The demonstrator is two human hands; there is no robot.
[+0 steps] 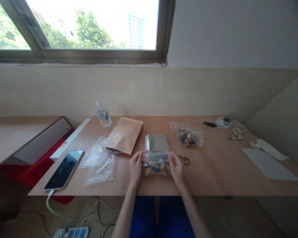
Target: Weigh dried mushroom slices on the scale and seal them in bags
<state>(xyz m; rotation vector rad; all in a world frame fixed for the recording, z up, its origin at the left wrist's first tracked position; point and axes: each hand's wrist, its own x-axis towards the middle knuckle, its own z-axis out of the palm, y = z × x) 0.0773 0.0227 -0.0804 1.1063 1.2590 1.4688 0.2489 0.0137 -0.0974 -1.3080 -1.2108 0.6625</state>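
A clear zip bag (156, 167) of brownish dried pieces is held near the table's front edge. My left hand (136, 166) pinches its upper left corner, and my right hand (176, 167) pinches its upper right corner. Just behind the bag lies a silver flat scale (157, 142). One loose brown piece (183, 160) rests beside my right hand. Further right and back, filled zip bags (190, 137) overlap each other. A brown paper pouch (124, 135) lies behind and left of my left hand, with flat clear plastic bags (100, 165) next to it.
A phone (64, 170) with a cable lies at the left edge of the table (213, 178). Behind it stands a water bottle (103, 115). At the back right are a screwdriver (210, 124) and a white dome camera (223, 122); a white sheet (269, 164) lies far right.
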